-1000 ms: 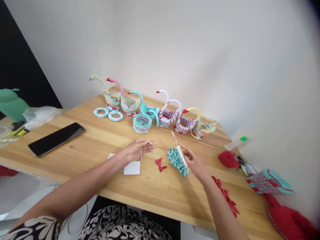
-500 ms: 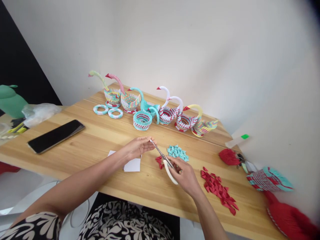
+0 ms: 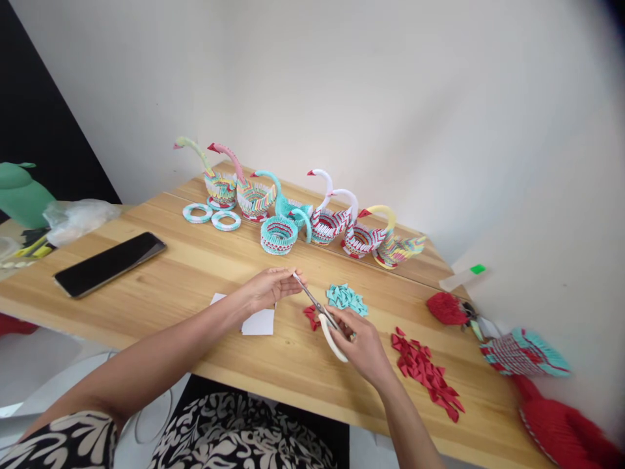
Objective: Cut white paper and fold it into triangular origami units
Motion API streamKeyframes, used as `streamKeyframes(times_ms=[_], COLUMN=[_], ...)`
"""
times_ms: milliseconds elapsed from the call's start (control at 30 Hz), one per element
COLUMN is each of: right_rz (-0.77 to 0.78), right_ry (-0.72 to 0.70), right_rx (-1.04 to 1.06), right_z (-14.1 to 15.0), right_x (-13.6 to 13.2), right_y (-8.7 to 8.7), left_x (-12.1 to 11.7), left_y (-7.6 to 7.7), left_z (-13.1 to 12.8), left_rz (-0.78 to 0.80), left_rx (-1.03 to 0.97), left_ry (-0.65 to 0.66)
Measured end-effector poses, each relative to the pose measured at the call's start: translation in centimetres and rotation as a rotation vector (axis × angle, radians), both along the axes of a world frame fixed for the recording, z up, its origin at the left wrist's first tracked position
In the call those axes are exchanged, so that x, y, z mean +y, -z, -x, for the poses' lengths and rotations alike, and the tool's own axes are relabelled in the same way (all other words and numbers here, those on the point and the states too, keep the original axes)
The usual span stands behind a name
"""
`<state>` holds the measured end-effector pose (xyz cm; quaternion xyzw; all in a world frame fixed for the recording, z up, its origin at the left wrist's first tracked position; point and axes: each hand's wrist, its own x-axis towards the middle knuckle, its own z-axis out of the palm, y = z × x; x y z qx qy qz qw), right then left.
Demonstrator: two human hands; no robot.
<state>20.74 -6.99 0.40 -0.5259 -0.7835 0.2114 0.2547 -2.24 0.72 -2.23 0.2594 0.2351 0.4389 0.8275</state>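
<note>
My right hand (image 3: 359,342) is closed around the handles of a pair of scissors (image 3: 332,332) with white grips, blades pointing up and left. At the blade tips, the thumb and fingers of my left hand (image 3: 274,286) are pinched together over a small white piece whose kind is too small to make out. White paper sheets (image 3: 258,322) lie under my left forearm. Just beyond the scissors is a pile of folded turquoise paper pieces (image 3: 346,299). A few red folded pieces (image 3: 311,318) sit beside the blades, and a larger red pile (image 3: 424,368) lies right of my right hand.
Several folded-paper swans (image 3: 256,198) line the table's back, with a turquoise paper basket (image 3: 278,236) and two paper rings (image 3: 226,221) before them. A black phone (image 3: 111,264) lies at left. More paper models (image 3: 525,352) stand at right, near a red one (image 3: 566,417).
The camera view has shifted very slightly. Both hands and the scissors hold almost the same position as before.
</note>
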Motion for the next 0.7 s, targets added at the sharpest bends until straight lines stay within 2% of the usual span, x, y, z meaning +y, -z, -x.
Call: streamKeyframes(times_ms=[200, 400, 500, 700], right_rz=[-0.011, -0.222, -0.278, -0.245], right_ry=[-0.008, 0.025, 0.021, 0.034], right_rx=[-0.040, -0.224, -0.275, -0.227], right_z=[0.02, 0.31, 0.40, 0.77], right_x=[-0.15, -0.57, -0.67, -0.67], right_y=[0.00, 0.07, 0.02, 0.01], left_x=[0.04, 0.07, 0.03, -0.33], left_y=[0.17, 0.17, 0.01, -0.57], left_z=[-0.02, -0.04, -0.05, -0.32], left_rz=[-0.003, -0.097, -0.103, -0.134], left_rx=[0.014, 0.090, 0.109, 0.176], left_ry=[0.000, -0.057, -0.064, -0.082])
